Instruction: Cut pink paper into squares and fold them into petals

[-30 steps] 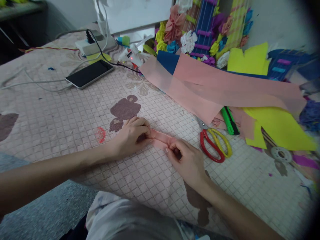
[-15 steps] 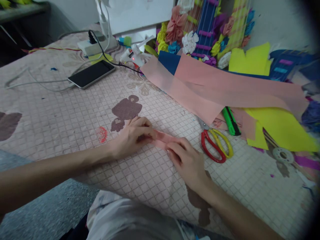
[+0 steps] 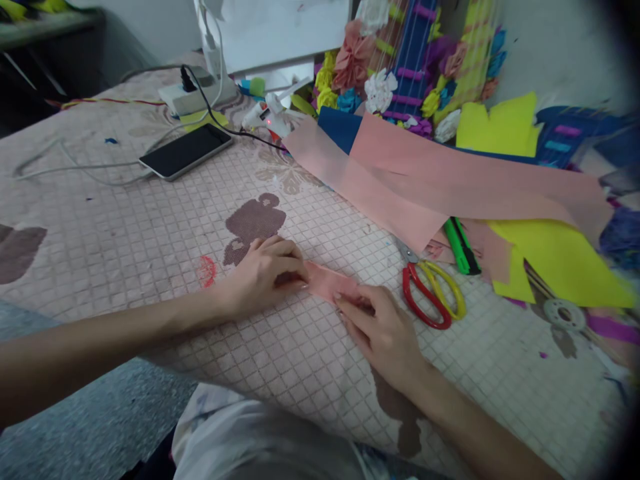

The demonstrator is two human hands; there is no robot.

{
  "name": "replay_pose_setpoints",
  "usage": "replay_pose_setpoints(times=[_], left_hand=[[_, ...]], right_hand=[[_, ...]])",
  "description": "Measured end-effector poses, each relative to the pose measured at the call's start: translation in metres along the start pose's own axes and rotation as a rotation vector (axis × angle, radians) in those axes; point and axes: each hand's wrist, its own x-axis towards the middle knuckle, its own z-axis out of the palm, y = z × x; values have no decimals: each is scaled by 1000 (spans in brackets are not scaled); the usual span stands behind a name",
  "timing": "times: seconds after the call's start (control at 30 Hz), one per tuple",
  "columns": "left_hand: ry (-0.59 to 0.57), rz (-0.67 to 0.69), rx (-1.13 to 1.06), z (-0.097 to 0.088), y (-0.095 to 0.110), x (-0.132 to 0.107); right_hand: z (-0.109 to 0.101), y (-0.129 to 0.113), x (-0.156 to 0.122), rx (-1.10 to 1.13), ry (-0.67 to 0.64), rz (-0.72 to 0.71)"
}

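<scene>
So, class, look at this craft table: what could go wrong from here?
The soft quilted cover under the paper strip may let the fold between the left hand and right hand go crooked. The scissors lie near the right hand and could be knocked. The glue gun shows a red light, likely hot, close to loose pink sheets.

Pink paper strip (image 3: 327,282): small, folded, flat on quilted cloth, ends under fingers.

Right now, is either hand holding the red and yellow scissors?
No, the scissors lie untouched on the cloth beside the right hand, while it and the left hand hold down the pink paper strip.
</scene>
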Motion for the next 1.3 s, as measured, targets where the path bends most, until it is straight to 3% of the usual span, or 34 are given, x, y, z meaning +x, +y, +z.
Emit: replay_pose_setpoints(times=[0.1, 0.2, 0.33, 0.43, 0.53, 0.8, 0.93, 1.07, 1.2, 1.3], left_hand=[[79, -15, -2, 4, 1, 1], [141, 8, -5, 6, 1, 0], [46, 155, -23, 6, -1, 1], [-19, 192, -30, 6, -4, 2], [-16, 205, -2, 6, -6, 2], [-29, 392, 139, 1, -12, 1], [-40, 429, 132, -2, -15, 3], [8, 391, 2, -2, -15, 5], [37, 245, -173, -2, -10, 13], [38, 160, -171, -4, -6, 20]], right_hand=[[-2, 0, 4, 0, 85, -8], [-3, 2, 7, 3, 66, -62], [-2, 5, 6, 17, 30, -115], [-2, 5, 7, 11, 27, -125], [-3, 4, 9, -3, 61, -145], [-2, 4, 12, -23, 85, -166], [0, 6, 13, 86, 119, -97], [0, 7, 15, 242, 140, 1], [-1, 7, 19, 367, 140, 82], [-3, 9, 23, 440, 134, 174]])
